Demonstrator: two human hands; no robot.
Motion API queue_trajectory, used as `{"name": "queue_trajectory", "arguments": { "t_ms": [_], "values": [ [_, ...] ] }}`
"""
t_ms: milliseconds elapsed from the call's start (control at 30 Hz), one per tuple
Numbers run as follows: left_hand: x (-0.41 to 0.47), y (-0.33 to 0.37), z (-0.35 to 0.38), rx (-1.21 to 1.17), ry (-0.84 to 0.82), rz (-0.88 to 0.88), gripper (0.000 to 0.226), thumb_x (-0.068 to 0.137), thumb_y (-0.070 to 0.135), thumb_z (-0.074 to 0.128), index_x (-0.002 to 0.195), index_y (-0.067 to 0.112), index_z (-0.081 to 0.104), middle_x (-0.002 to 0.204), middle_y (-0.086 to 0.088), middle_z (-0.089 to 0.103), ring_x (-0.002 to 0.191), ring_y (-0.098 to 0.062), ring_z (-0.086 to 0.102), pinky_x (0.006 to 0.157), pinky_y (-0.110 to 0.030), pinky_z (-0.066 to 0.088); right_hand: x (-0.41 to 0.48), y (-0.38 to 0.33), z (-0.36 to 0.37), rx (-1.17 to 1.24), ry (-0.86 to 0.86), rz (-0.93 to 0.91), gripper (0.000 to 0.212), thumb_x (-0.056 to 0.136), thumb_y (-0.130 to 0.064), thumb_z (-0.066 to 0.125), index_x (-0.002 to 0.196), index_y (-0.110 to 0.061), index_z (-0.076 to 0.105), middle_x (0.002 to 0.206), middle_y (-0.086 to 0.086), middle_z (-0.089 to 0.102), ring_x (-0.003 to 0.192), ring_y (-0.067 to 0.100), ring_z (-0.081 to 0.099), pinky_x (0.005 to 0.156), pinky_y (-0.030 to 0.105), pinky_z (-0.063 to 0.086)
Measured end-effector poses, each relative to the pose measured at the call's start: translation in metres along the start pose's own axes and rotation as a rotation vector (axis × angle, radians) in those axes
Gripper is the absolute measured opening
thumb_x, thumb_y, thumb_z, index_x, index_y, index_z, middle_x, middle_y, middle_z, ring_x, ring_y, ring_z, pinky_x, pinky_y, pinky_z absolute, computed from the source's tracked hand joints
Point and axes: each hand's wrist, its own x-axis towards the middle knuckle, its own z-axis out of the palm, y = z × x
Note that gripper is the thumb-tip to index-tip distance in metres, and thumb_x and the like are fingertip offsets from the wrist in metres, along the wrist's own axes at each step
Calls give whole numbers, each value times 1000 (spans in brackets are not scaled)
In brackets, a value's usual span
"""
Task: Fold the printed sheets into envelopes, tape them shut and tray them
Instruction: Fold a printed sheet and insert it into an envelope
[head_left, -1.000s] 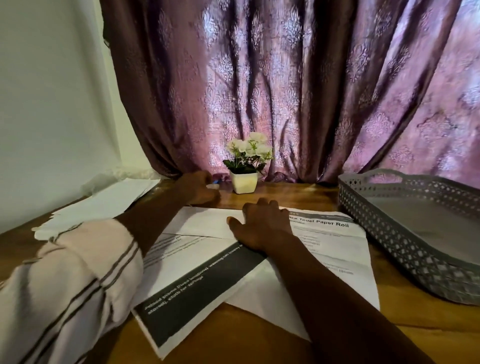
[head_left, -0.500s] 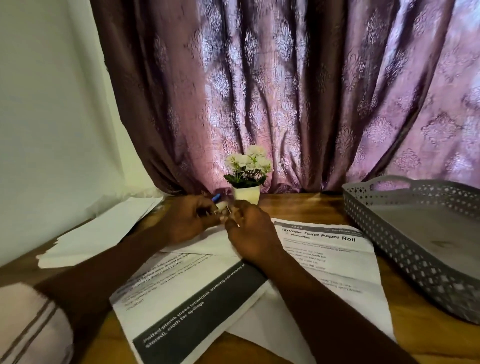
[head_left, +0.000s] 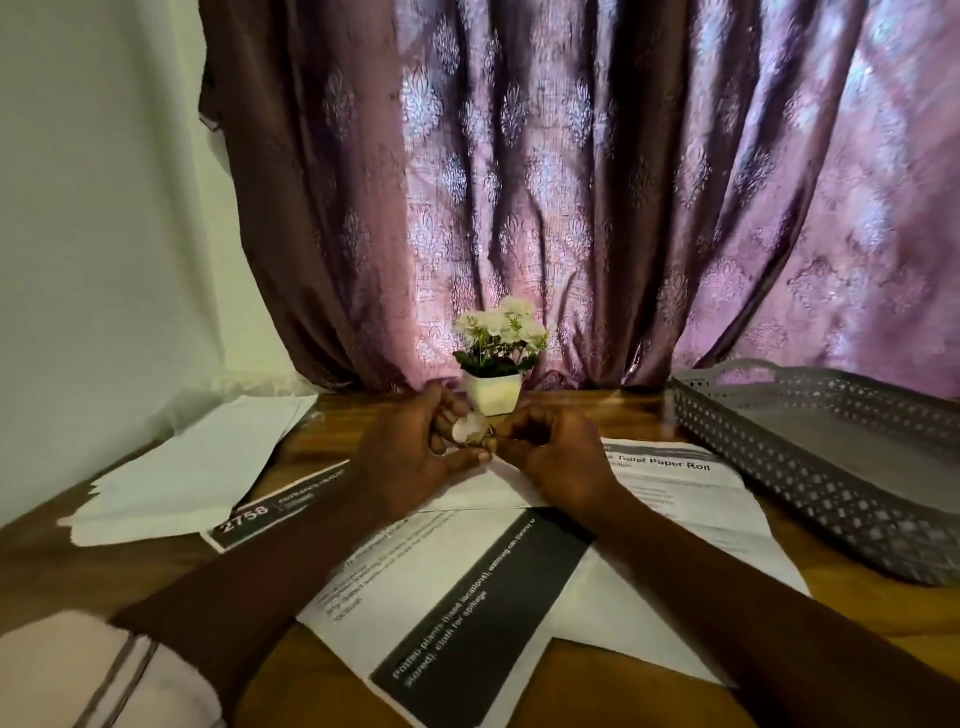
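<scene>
A partly folded printed sheet (head_left: 467, 587) with dark bands lies on the wooden table in front of me, its flaps turned inward. Above its far edge my left hand (head_left: 410, 457) grips a small roll of clear tape (head_left: 470, 430). My right hand (head_left: 550, 452) meets it from the right, its curled fingers pinching at the roll; the tape's end is too small to make out. Another printed sheet (head_left: 685, 488) headed "Toilet Paper Roll" lies under it to the right. The grey perforated tray (head_left: 810, 478) stands at the right.
A stack of white sheets (head_left: 197, 467) lies at the left. A small white pot of flowers (head_left: 496, 364) stands just behind my hands, in front of a purple curtain (head_left: 571, 182). A white wall is at the left.
My left hand came back from beside the flower pot with the tape roll. My right hand lifted off the folded sheet and joined it at the roll.
</scene>
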Motion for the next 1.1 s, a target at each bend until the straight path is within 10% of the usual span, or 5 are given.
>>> {"name": "queue_trajectory", "arguments": {
  "t_ms": [267,500,800,933,1100],
  "values": [
    [3,-3,2,-50,-70,-42,69,65,57,90,125,35,64,83,17,64,69,3,60,61,-20,51,2,0,-5,-57,-96,-64,14,89,-18,77,78,-26,72,80,-7,74,78,6,68,78,25,56],
    [2,-1,0,-126,-67,-74,26,68,54,89,85,42,73,73,18,68,67,-3,62,59,-25,47,2,0,-4,-61,-93,-104,12,92,-12,72,84,-21,70,81,-8,71,75,-3,63,73,9,47],
    [5,-5,1,-325,-97,-167,28,73,37,91,93,20,81,80,6,79,68,-1,67,62,-19,50,4,1,0,20,-33,-65,10,92,-15,73,85,-21,70,80,-6,71,77,9,66,78,37,60],
    [5,-12,3,-294,-97,-226,31,73,44,89,79,16,79,61,1,67,56,-5,52,56,-29,42,4,2,3,71,-23,-35,5,91,-16,74,87,-18,71,81,0,74,82,21,72,79,50,61],
    [5,-14,1,-230,-80,-204,68,61,79,75,70,11,72,55,5,56,52,-10,44,54,-31,37,3,0,-1,308,-61,79,16,88,-2,75,101,-11,71,79,10,75,73,22,71,69,35,59]
  ]
}}
